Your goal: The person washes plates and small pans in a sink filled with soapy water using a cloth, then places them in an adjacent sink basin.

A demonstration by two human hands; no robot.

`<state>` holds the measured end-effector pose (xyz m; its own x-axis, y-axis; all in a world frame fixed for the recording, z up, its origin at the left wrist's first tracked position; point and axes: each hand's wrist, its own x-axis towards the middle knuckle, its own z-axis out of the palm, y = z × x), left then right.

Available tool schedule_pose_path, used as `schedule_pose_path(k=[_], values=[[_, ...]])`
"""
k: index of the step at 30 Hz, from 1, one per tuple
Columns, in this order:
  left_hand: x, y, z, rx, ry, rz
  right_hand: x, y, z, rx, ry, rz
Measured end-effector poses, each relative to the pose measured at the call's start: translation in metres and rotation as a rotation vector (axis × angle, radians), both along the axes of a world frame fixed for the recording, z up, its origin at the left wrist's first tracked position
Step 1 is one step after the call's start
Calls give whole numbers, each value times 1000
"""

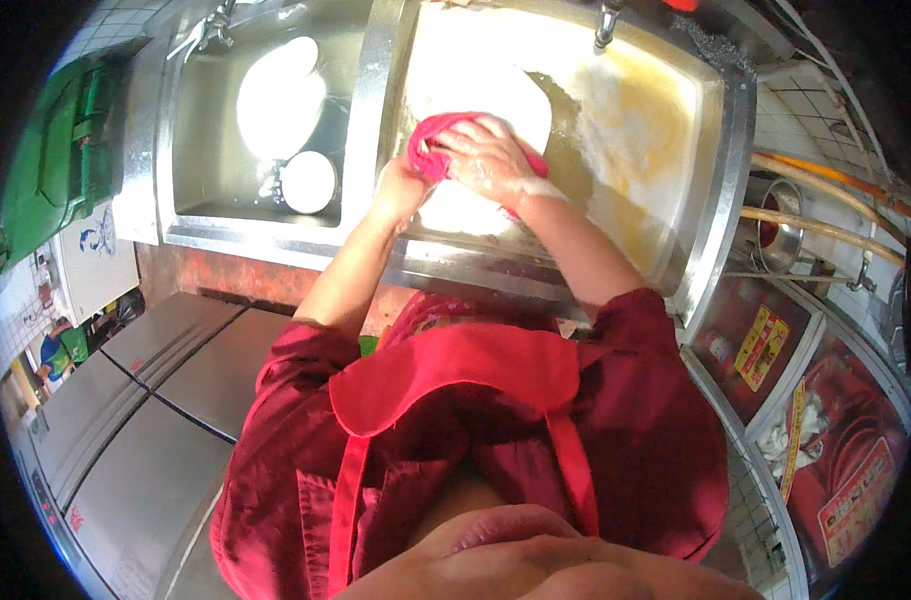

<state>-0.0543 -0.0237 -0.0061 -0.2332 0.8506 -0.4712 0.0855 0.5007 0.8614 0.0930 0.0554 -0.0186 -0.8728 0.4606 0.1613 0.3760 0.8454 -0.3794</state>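
In the right sink basin, my right hand (493,161) is spread over a wet red cloth (452,124), holding it against a glaring white surface, perhaps a dish (527,97). Foam clings to the wrist of that hand. My left hand (401,191) is at the cloth's left edge, close to the basin's near left corner. Its fingertips are hidden, so what it grips is unclear. Strong glare washes out the outline of the white surface. Cloudy, yellowish water with suds (635,150) fills the basin's right side.
The left basin (193,165) holds water, white dishware (283,97) and a round white dish (309,182). Metal taps (605,34) rise behind. A green bin (58,157) stands left. Wooden poles (823,225) jut in at right. Behind me are steel cabinets (193,367) and a distant person (62,352).
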Motion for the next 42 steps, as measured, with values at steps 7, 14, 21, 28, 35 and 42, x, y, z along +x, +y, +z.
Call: schedule_pose_path(k=[7, 14, 21, 28, 35, 42], values=[[4, 1, 21, -142, -81, 7, -2, 61, -15, 39, -179, -407], [-2, -2, -6, -23, -302, 330, 42, 91, -32, -1381, 633, -803], [4, 4, -16, -69, -404, 466, 65, 49, -34, -1792, 1266, -1012], [39, 9, -21, -74, -540, 583, 42, 3, -36, -1563, 1380, -1140], [43, 10, -60, -276, -545, 439, 33, -22, -18, -1483, 1343, -1022], [5, 70, -7, 54, -336, 183, 80, 8, -25, -1117, 877, -878]])
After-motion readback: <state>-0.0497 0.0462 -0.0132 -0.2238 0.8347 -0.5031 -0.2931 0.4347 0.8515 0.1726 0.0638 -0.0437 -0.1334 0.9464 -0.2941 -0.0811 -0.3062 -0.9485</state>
